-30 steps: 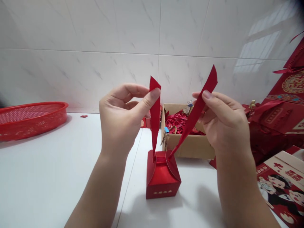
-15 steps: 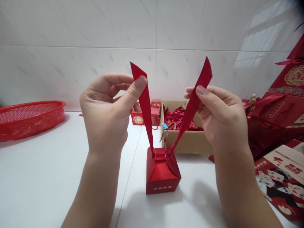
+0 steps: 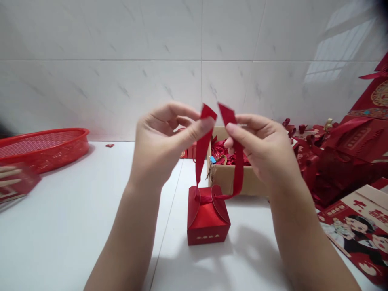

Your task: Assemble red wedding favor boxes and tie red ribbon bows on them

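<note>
A small red gift box [image 3: 207,220] stands on the white table in front of me, its curved top flaps closed. A red ribbon [image 3: 238,169] runs through the top of the box and rises in two ends. My left hand [image 3: 162,143] pinches the left end between thumb and forefinger. My right hand [image 3: 262,147] pinches the right end the same way. Both ends are held close together above the box, almost touching, and the right strand hangs slack.
A cardboard box [image 3: 230,178] of red ribbons stands behind the gift box. A red mesh basket [image 3: 45,147] sits far left, with another person's hand on a red card [image 3: 15,182] at the left edge. Red bags and printed cards [image 3: 354,214] crowd the right.
My hands have come together, bringing the two ribbon ends from a wide V to nearly touching, and the ribbon has gone slack. A hand with a red card has appeared at the left edge.
</note>
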A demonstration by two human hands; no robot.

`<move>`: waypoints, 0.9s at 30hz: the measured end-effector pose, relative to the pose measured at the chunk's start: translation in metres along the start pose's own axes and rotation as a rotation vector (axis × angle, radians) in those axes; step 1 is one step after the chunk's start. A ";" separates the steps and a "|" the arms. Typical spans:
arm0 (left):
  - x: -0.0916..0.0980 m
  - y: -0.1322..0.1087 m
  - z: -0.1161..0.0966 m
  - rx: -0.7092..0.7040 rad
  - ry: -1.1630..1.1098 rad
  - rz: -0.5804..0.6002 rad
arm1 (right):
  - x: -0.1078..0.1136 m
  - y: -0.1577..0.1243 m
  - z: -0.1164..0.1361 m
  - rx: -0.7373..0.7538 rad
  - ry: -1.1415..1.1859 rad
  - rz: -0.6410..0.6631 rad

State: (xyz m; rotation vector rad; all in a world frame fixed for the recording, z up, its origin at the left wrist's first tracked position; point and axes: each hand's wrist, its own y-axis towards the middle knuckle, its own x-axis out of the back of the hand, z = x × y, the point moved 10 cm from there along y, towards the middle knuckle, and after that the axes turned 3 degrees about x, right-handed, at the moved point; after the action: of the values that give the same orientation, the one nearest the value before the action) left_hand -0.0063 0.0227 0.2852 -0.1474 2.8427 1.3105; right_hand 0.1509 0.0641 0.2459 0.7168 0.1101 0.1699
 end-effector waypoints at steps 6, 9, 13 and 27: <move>-0.013 -0.002 0.010 0.041 0.091 0.118 | -0.034 -0.007 -0.014 -0.119 0.175 0.195; -0.013 -0.002 0.010 0.030 0.117 0.117 | -0.041 -0.008 -0.014 -0.140 0.266 0.253; -0.007 0.000 0.008 0.014 0.184 0.058 | -0.044 -0.010 -0.019 -0.215 0.324 0.292; -0.020 -0.006 -0.008 -0.248 0.465 0.175 | -0.052 -0.012 -0.029 -0.349 0.447 0.279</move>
State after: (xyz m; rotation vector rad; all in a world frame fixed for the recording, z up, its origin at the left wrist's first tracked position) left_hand 0.0145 0.0143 0.2868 -0.2381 3.1021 1.8871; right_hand 0.0973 0.0636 0.2185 0.3332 0.3972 0.6010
